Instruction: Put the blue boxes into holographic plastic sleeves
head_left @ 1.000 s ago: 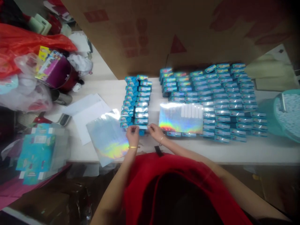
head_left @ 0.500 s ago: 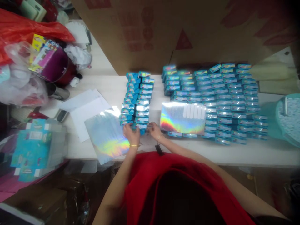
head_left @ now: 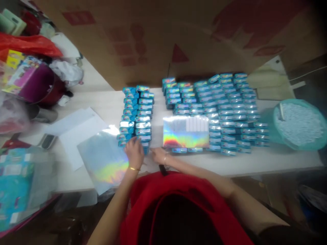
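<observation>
Two side-by-side columns of small blue boxes (head_left: 143, 119) stand on the white table before me. My left hand (head_left: 135, 153) is at their near end, its fingers stretched over the nearest boxes. Just right of that end is my right hand (head_left: 158, 156), fingers drawn together; blur hides whether anything is between them. A shiny rainbow-foil sheet (head_left: 102, 163) lies left of my left hand, partly over white paper. Another foil sheet (head_left: 178, 131), with a block of pale labels at its right part, rests beyond my right hand against a larger group of blue boxes (head_left: 227, 112).
A big cardboard carton (head_left: 153, 44) stands along the back. At the right is a turquoise tub (head_left: 278, 131) with whitish contents. A purple pot (head_left: 38, 85), plastic bags and a flattened blue carton (head_left: 15, 183) crowd the left. The table's front edge runs close to my body.
The view has shifted, so most of the table appears farther left and slightly lower. Both hands stay by the near end of the two columns, with the right fingers slightly nearer my body.
</observation>
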